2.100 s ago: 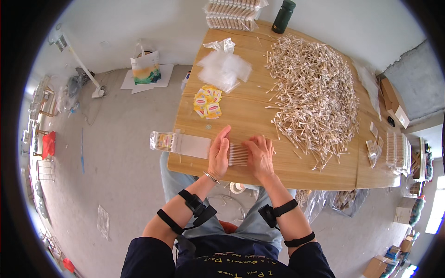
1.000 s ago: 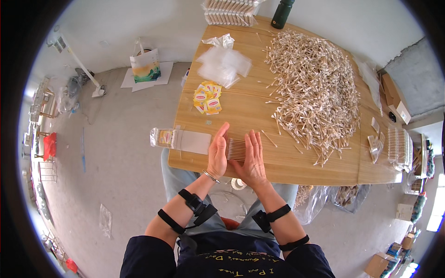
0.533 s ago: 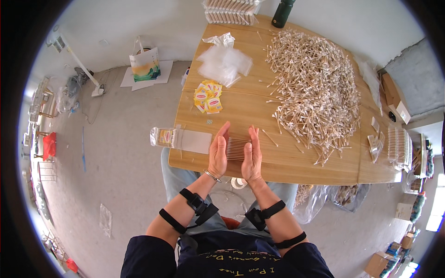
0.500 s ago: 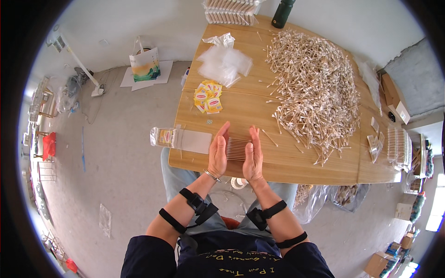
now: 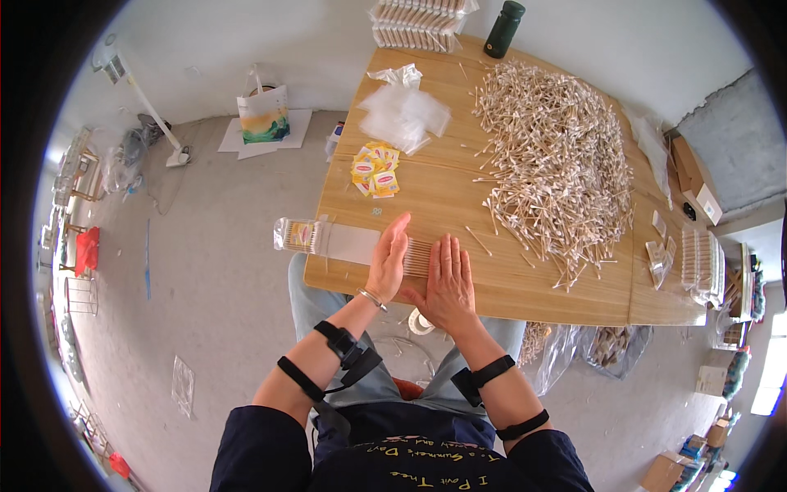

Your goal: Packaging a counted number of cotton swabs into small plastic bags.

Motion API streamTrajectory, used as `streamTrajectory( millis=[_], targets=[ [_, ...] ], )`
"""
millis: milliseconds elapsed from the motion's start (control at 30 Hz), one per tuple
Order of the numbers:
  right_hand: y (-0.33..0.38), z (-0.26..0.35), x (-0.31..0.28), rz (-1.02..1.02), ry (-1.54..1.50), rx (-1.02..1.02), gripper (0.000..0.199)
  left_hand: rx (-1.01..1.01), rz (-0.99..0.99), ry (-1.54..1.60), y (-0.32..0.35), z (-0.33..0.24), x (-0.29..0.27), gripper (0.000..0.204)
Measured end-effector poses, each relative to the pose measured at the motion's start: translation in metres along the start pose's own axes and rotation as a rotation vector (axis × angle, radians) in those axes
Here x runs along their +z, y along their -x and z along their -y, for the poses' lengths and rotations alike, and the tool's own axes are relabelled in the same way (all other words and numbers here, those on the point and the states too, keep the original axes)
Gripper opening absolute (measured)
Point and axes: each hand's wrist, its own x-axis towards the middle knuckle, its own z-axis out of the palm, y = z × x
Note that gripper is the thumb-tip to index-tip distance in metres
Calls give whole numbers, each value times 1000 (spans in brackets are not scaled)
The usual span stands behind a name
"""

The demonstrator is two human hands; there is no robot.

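A person's right hand [image 5: 448,284] lies flat, palm down and fingers straight, over the right-hand ends of a row of cotton swabs [image 5: 418,259], while the left hand [image 5: 388,258] stands on edge, fingers extended, at the row's other end. Left of that hand lie a white card [image 5: 354,243] and a clear packet of swabs [image 5: 300,236]; beyond, yellow cards [image 5: 375,169] and a large heap of loose swabs [image 5: 557,168] spread across the wooden table [image 5: 443,193].

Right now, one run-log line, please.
left hand: at swab row, left end; right hand: flat over right end; beyond: swab pile
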Motion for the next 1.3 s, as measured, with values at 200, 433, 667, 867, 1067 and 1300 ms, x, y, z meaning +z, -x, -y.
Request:
streamTrajectory(
  millis=[200, 433, 667, 867, 1067, 1300],
  targets=[
    [-2, -3, 2, 71, 148, 37, 110, 273, 335, -1038, 46, -37, -16, 50],
    [-4, 0, 0, 133, 34, 72, 111, 297, 450, -1252, 62, -37, -14, 61],
    [-2, -1, 0, 85, 7, 49, 106, 285, 445, -1254, 61, -31, -15, 65],
    [-1, -5, 4, 85, 37, 37, 105, 268, 411, -1245, 58, -35, -8, 66],
    [-3, -1, -2, 139, 87, 55, 106, 265, 429, -1302, 57, -32, -8, 74],
    [-2, -3, 4, 113, 54, 41, 107, 231, 390, -1257, 54, -36, -2, 77]
  ],
)
